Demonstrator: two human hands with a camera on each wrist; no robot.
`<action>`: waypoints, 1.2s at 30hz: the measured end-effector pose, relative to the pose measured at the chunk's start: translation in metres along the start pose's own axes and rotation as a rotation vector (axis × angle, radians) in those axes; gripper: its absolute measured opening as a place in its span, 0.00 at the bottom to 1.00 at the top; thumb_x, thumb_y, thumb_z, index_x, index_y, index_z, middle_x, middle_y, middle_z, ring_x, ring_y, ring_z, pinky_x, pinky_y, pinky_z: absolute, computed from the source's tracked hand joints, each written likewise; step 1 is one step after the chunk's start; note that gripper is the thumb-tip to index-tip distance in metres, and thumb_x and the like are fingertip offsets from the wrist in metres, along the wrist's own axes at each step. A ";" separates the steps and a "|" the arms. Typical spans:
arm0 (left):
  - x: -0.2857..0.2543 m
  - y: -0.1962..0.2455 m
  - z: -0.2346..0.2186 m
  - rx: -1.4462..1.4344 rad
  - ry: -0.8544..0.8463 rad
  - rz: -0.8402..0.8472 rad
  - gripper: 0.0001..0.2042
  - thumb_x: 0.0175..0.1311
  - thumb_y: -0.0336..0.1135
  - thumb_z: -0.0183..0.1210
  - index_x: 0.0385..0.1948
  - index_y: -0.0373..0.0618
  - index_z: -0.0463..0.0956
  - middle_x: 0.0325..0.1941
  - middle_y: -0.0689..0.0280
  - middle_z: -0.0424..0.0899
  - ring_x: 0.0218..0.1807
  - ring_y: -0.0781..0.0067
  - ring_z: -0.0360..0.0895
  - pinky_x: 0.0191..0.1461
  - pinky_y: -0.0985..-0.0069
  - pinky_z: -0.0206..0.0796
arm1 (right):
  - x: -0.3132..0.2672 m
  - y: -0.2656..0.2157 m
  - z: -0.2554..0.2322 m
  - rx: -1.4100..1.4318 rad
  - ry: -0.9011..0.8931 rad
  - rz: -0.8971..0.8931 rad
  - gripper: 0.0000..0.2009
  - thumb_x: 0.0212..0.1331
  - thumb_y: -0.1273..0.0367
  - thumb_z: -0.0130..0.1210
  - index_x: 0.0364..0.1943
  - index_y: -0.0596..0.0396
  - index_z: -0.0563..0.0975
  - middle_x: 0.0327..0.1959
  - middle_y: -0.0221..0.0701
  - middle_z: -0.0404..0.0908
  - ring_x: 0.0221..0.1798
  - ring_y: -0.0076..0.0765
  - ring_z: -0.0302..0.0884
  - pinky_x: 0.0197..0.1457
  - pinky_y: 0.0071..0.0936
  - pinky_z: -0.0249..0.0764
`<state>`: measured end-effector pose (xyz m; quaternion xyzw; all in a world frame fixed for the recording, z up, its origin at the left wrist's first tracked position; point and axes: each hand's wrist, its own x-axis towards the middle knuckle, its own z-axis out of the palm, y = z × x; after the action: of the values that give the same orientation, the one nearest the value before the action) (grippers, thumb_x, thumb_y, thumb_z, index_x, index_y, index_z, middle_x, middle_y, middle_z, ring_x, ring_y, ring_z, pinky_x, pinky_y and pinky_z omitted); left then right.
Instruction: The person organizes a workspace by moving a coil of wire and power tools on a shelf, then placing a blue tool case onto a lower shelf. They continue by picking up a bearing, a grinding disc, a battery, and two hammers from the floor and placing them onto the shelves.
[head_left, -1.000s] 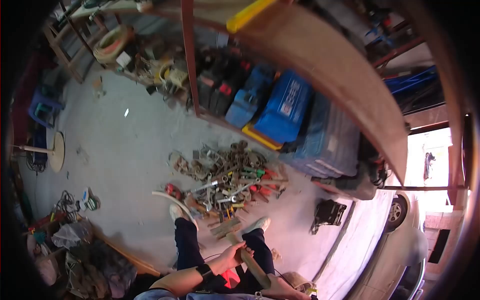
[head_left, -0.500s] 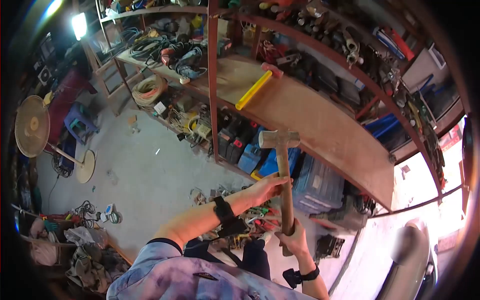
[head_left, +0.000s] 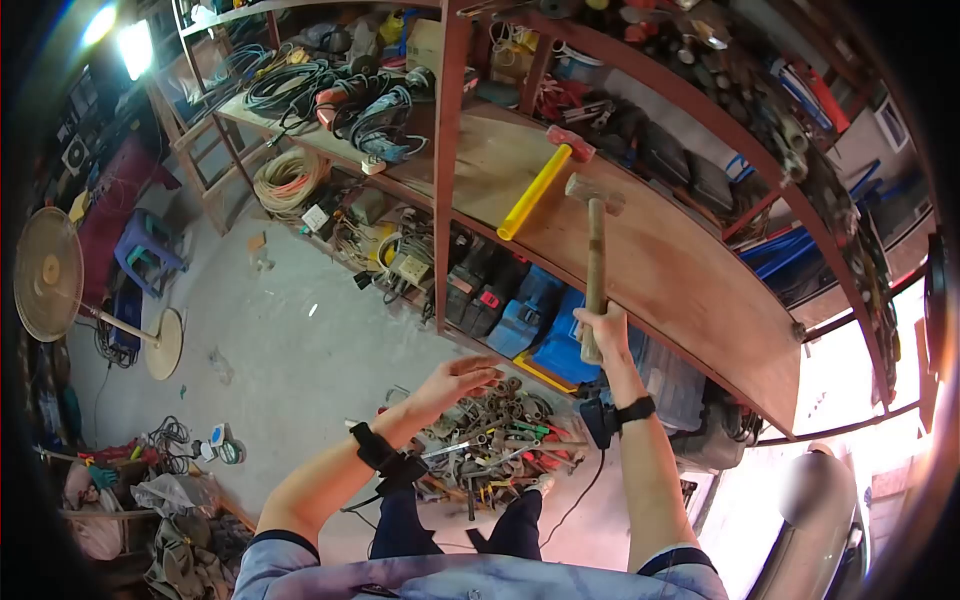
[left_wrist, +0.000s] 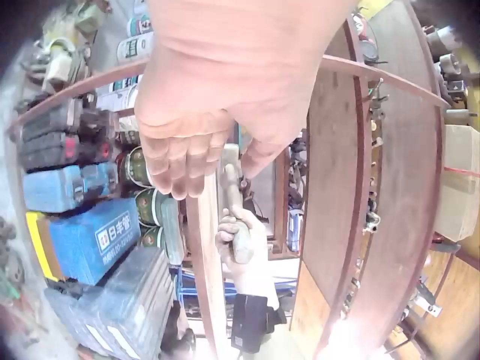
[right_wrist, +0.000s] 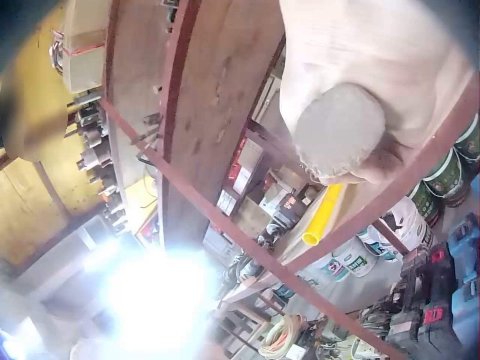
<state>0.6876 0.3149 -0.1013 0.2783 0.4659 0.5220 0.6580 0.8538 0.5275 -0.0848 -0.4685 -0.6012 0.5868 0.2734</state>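
Note:
My right hand (head_left: 612, 328) grips a sledgehammer (head_left: 595, 250) low on its wooden handle, with the steel head up over the wooden shelf board (head_left: 690, 270). In the right wrist view the round butt of the handle (right_wrist: 341, 129) sticks out of the fist. Beside it on the board lies a hammer with a yellow handle (head_left: 532, 195) and a red head. My left hand (head_left: 458, 384) is held out with its fingers extended and nothing in it. From the left wrist view, the left palm (left_wrist: 225, 97) overlaps the sledgehammer's head.
A pile of hand tools (head_left: 500, 445) covers the floor near my feet. Below the board stand blue cases (head_left: 525, 310) and a large plastic box. A red-brown post (head_left: 447, 180) rises left of the board. Coiled cables (head_left: 290, 90) lie farther left.
The sledgehammer was first low by my legs, then raised with both hands on it. Now the left hand is off the handle, and the right hand has carried the sledgehammer up over the board.

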 end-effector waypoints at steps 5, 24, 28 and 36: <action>0.019 0.020 -0.029 0.265 0.110 0.139 0.21 0.59 0.40 0.50 0.52 0.38 0.63 0.51 0.63 0.70 0.49 0.73 0.70 0.53 0.78 0.60 | 0.057 -0.008 0.029 0.097 0.078 0.023 0.08 0.39 0.73 0.55 0.21 0.61 0.68 0.13 0.31 0.68 0.11 0.28 0.67 0.13 0.25 0.63; 0.216 0.070 -0.048 1.395 0.658 0.649 0.16 0.49 0.34 0.55 0.39 0.37 0.70 0.37 0.55 0.76 0.43 0.56 0.70 0.48 0.68 0.61 | 0.139 -0.028 0.062 -1.032 0.129 0.052 0.29 0.38 0.51 0.53 0.36 0.65 0.66 0.32 0.45 0.77 0.39 0.48 0.75 0.43 0.35 0.70; 0.226 0.064 -0.040 1.365 0.632 0.565 0.15 0.48 0.34 0.55 0.37 0.37 0.69 0.28 0.54 0.76 0.36 0.53 0.71 0.42 0.65 0.62 | 0.148 -0.014 0.062 -1.074 0.216 -0.019 0.27 0.38 0.52 0.53 0.33 0.64 0.65 0.28 0.44 0.78 0.36 0.47 0.76 0.40 0.34 0.70; 0.227 0.071 -0.027 1.266 0.683 0.596 0.08 0.41 0.29 0.55 0.25 0.36 0.71 0.22 0.52 0.75 0.31 0.50 0.71 0.36 0.63 0.64 | 0.146 -0.022 0.063 -0.926 0.155 -0.054 0.26 0.39 0.54 0.53 0.32 0.66 0.64 0.28 0.48 0.77 0.35 0.49 0.75 0.39 0.36 0.70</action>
<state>0.6378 0.5480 -0.1251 0.5382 0.7577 0.3682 0.0259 0.7332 0.6305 -0.1063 -0.5677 -0.7895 0.2129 0.0951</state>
